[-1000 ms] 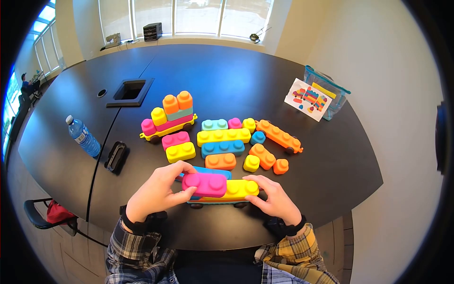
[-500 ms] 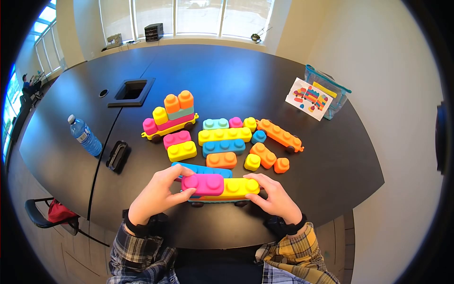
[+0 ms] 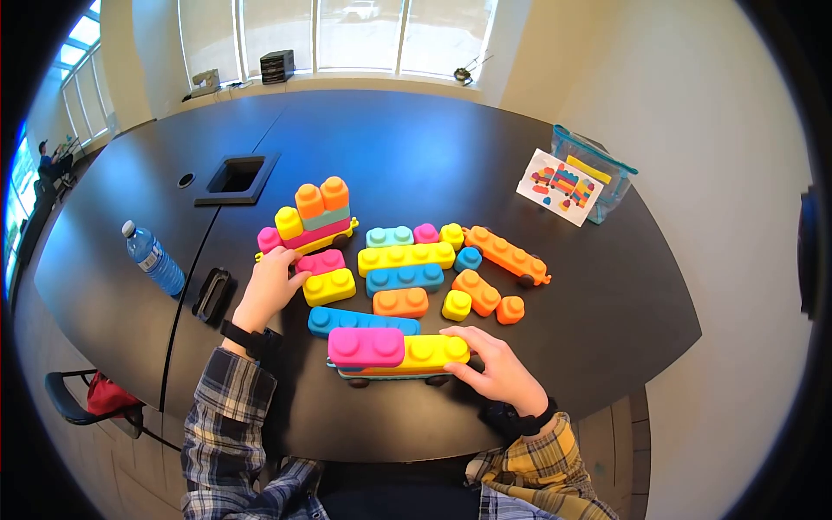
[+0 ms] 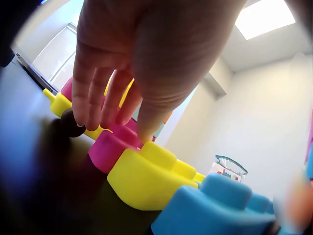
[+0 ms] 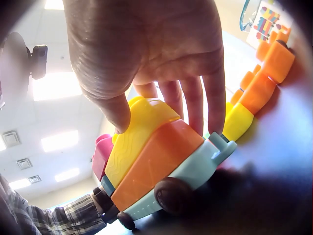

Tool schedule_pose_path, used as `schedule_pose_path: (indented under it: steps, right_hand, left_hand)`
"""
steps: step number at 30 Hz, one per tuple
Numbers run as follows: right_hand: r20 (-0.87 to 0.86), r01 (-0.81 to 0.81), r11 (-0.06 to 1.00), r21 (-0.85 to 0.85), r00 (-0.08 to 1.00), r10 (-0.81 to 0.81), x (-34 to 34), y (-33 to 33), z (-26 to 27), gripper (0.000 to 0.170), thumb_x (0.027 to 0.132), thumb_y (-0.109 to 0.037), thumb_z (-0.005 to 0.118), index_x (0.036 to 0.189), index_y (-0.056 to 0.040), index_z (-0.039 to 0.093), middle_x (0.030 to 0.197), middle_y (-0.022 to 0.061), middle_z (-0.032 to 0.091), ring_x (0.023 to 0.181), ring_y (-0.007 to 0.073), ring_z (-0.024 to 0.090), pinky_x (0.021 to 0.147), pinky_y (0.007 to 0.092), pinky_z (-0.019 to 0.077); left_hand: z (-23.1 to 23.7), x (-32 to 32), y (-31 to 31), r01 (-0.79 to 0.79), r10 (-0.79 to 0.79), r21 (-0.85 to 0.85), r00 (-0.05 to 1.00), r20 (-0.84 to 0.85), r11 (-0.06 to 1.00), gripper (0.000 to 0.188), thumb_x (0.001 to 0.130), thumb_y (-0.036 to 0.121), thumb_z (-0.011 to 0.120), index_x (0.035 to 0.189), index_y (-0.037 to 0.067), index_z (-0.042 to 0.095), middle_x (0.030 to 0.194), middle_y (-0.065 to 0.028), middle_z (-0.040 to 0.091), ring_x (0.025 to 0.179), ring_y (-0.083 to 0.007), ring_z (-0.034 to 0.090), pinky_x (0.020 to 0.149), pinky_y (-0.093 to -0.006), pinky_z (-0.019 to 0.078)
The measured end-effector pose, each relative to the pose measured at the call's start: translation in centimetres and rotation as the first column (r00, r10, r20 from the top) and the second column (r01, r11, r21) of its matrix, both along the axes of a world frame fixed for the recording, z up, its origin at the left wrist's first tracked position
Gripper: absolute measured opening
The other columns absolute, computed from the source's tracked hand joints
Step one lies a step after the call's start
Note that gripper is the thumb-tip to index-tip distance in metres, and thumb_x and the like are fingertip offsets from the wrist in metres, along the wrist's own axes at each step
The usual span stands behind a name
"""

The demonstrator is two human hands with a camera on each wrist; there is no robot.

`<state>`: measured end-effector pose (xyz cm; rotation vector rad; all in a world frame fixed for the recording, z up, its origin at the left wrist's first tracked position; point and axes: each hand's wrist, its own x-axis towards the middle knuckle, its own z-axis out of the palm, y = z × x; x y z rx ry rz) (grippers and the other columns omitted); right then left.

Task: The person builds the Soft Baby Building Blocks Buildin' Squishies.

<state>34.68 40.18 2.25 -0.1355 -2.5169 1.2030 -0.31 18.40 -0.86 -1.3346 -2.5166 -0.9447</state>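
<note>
My right hand (image 3: 504, 373) holds the yellow block (image 5: 142, 128) at the right end of a wheeled block wagon, thumb on the near side and fingers on the far side. Under that block are an orange block (image 5: 161, 159) and a light teal wheeled base (image 5: 195, 169). A pink block (image 3: 366, 346) sits on the wagon's left half. My left hand (image 3: 267, 290) reaches to another pink block (image 3: 322, 262) on the table, its thumb and extended fingers close around the left end. A yellow block (image 4: 149, 178) lies just in front of it.
Beyond my left hand stands a built wagon (image 3: 316, 234) with orange blocks on top. Loose blocks, including a long yellow one (image 3: 406, 256) and a long blue one (image 3: 360, 321), lie mid-table. An orange wheeled base (image 3: 507, 254), water bottle (image 3: 154, 260), black case (image 3: 212, 295) and picture card (image 3: 559, 186) surround them.
My left hand has let go of the pink block on the wagon and moved up and left to the loose pink block. My right hand stays on the yellow block.
</note>
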Motion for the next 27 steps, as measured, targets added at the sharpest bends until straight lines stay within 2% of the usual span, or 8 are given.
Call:
schedule_pose_path:
  steps: [6,9,13,15,17,19,24,27]
  right_hand:
    - [0.003,-0.002,0.999,0.052,1.000,0.001,0.1,0.0,0.1,0.047,0.094,-0.023,0.078,0.136,-0.0080,0.061,0.123,0.0157,0.069,0.109,0.0378,0.068,0.093,0.0411,0.0553]
    - [0.024,-0.011,0.999,0.048,1.000,0.010,0.1,0.1,0.4,0.050,0.094,-0.024,0.079,0.138,-0.0074,0.061,0.124,0.0153,0.069,0.112,0.0367,0.067,0.096,0.0398,0.0547]
    - [0.063,-0.053,0.997,0.062,0.997,0.049,-0.2,1.1,1.3,0.059,0.093,-0.025,0.080,0.145,-0.0078,0.057,0.133,0.0150,0.066,0.120,0.0325,0.066,0.103,0.0400,0.0529]
    - [-0.065,0.024,0.999,-0.029,0.998,-0.025,-0.9,1.3,2.7,0.071,0.092,-0.025,0.082,0.152,-0.0080,0.050,0.145,0.0150,0.060,0.130,0.0287,0.062,0.109,0.0415,0.0501]
    - [-0.053,0.022,1.000,-0.014,0.998,-0.022,-1.8,1.4,5.0,0.078,0.090,-0.025,0.084,0.155,-0.0079,0.046,0.151,0.0155,0.054,0.134,0.0283,0.058,0.111,0.0433,0.0486]
    - [-0.242,-0.002,0.996,0.085,0.970,0.023,-3.0,1.0,6.3,0.080,0.089,-0.024,0.085,0.156,-0.0072,0.045,0.152,0.0160,0.053,0.134,0.0293,0.057,0.112,0.0429,0.0479]
    - [-0.198,-0.064,0.990,0.128,0.976,0.088,-4.4,-0.1,8.2,0.059,0.087,-0.020,0.087,0.139,-0.0044,0.064,0.130,0.0147,0.071,0.119,0.0327,0.066,0.105,0.0393,0.0509]
    - [-0.128,-0.048,0.990,0.130,0.990,0.065,-3.6,0.2,7.9,0.058,0.087,-0.017,0.087,0.138,-0.0029,0.064,0.130,0.0142,0.069,0.118,0.0280,0.067,0.105,0.0373,0.0518]
  left_hand:
    - [0.3,-0.1,0.1,0.001,0.000,-0.029,0.999,0.040,1.000,0.030,0.084,0.014,0.082,0.106,0.000,0.068,0.100,-0.0155,0.067,0.091,-0.0373,0.068,0.081,-0.0420,0.0567]
    - [2.7,1.0,-0.2,0.026,-0.021,0.068,0.998,-0.060,0.997,0.028,0.086,0.013,0.081,0.106,-0.001,0.066,0.099,-0.0158,0.067,0.090,-0.0336,0.070,0.078,-0.0403,0.0583]
    - [8.1,5.3,-0.3,0.022,-0.058,0.206,0.984,0.167,0.978,0.029,0.089,0.008,0.078,0.113,-0.001,0.063,0.103,-0.0149,0.068,0.096,-0.0229,0.072,0.077,-0.0356,0.0615]
    - [10.2,8.0,-0.2,0.187,-0.252,0.323,0.952,0.175,0.928,0.025,0.089,0.003,0.074,0.112,0.002,0.065,0.107,-0.0075,0.069,0.102,-0.0186,0.071,0.084,-0.0332,0.0628]
    - [11.8,10.1,0.1,0.341,-0.383,0.296,0.919,0.094,0.892,0.029,0.088,0.003,0.075,0.115,0.003,0.065,0.113,-0.0064,0.070,0.103,-0.0171,0.071,0.085,-0.0328,0.0626]
    - [12.8,12.0,0.6,0.430,-0.459,0.265,0.887,0.052,0.863,0.031,0.088,0.003,0.076,0.117,0.003,0.065,0.114,-0.0090,0.070,0.103,-0.0210,0.071,0.087,-0.0337,0.0629]
    - [12.4,13.8,1.2,0.457,-0.503,0.274,0.854,0.129,0.846,0.033,0.088,0.003,0.078,0.117,0.002,0.063,0.115,-0.0114,0.069,0.105,-0.0245,0.072,0.091,-0.0369,0.0634]
    - [11.4,14.0,0.6,0.457,-0.507,0.266,0.847,0.163,0.849,0.043,0.086,0.007,0.083,0.124,0.001,0.063,0.118,-0.0127,0.070,0.110,-0.0274,0.071,0.096,-0.0386,0.0607]
